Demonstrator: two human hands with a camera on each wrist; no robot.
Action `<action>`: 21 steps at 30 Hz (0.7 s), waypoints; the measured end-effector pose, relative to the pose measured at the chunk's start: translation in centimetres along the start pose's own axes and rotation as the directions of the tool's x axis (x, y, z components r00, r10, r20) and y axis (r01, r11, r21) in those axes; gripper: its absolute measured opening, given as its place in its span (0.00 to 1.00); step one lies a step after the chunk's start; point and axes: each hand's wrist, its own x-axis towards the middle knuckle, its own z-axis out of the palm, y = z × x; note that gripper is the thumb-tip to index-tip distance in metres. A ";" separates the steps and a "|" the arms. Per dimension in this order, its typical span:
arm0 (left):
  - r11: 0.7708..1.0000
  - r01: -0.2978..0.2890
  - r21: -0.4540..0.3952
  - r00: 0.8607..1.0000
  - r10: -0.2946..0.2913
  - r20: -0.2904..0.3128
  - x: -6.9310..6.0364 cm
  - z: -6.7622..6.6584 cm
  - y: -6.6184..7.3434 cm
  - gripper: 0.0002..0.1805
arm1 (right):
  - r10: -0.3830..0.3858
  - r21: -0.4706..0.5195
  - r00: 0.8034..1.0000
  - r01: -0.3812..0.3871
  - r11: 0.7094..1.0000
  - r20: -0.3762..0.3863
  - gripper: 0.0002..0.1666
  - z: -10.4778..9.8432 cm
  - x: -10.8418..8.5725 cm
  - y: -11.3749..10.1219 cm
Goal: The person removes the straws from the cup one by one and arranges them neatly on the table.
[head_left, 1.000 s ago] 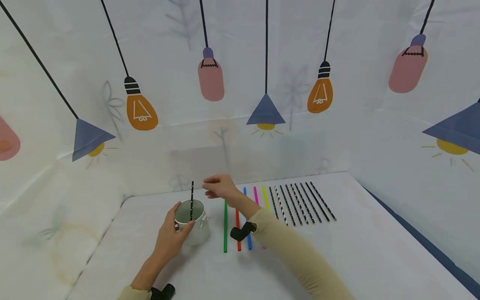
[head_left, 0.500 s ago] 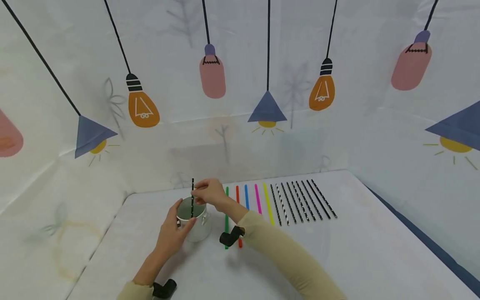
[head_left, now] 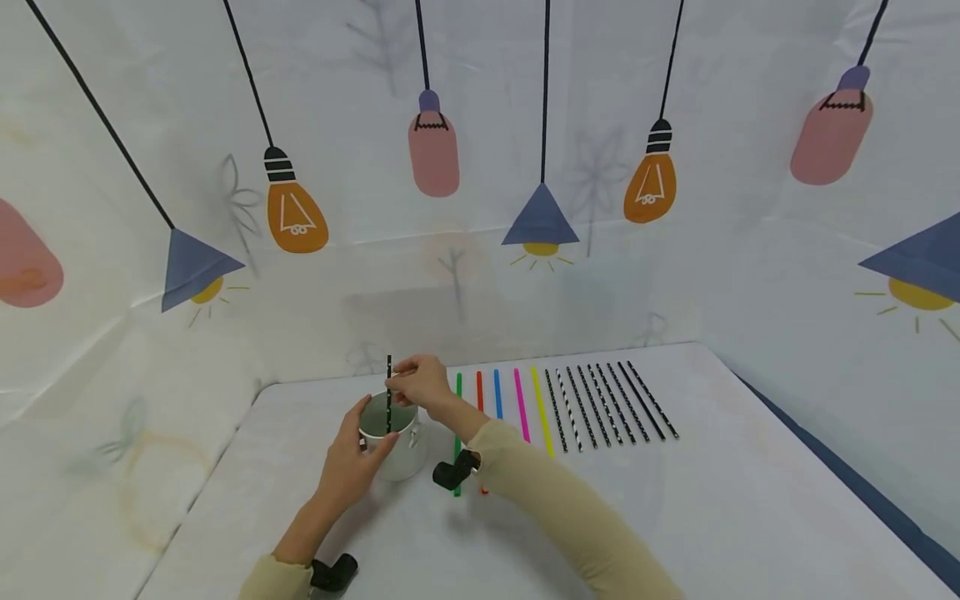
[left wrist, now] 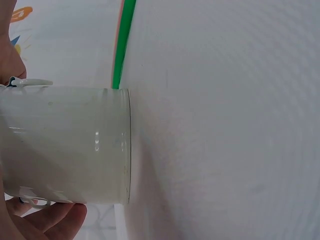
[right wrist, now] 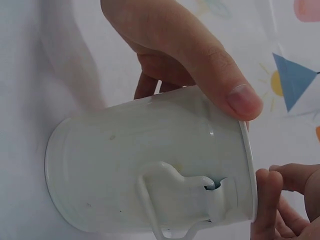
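My left hand [head_left: 351, 458] holds a small white pail [head_left: 405, 454] upright, thumb at the near side of its rim and the other fingers round the far left side. A black straw with white marks [head_left: 389, 363] stands nearly upright in the pail, its lower end hidden. Above the rim, my right hand [head_left: 422, 385] pinches this straw between thumb and fingers. In the right wrist view the pail's wire handle [right wrist: 150, 200] hangs at its side, and the left thumb [right wrist: 242, 100] lies over the rim. The left wrist view shows the pail's base [left wrist: 125, 145] on the table.
Right of the pail lie green [head_left: 457, 450], red [head_left: 481, 387], blue [head_left: 498, 392], pink [head_left: 521, 404] and yellow straws [head_left: 542, 408] in a row. Several black patterned straws [head_left: 600, 404] continue it. A lamp-printed sheet [head_left: 480, 292] hangs behind the white table [head_left: 720, 500].
My right hand has moved left from beside the pail and taken hold of the black straw standing in it. The left hand keeps its hold on the pail.
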 end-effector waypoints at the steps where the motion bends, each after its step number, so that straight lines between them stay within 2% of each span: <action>1: 1.000 -0.001 -0.001 1.000 0.001 0.001 0.0 0.0 0.0 0.44 | 0.003 -0.006 1.000 -0.003 1.000 -0.010 0.11 0.1 0.0 0.0; 7: 1.000 -0.001 0.004 1.000 0.001 0.000 -0.1 0.0 -0.1 0.44 | 0.010 -0.056 0.998 -0.013 0.998 -0.058 0.10 0.6 0.1 0.0; 16: 1.000 0.003 0.013 1.000 -0.003 0.012 0.0 -0.2 0.1 0.44 | -0.030 -0.139 0.995 0.017 0.990 -0.094 0.06 0.9 0.0 -0.1; 21: 1.000 0.008 0.020 1.000 -0.009 0.018 0.0 -0.2 0.3 0.44 | -0.034 -0.215 0.994 0.012 0.977 -0.101 0.09 1.0 0.1 -0.1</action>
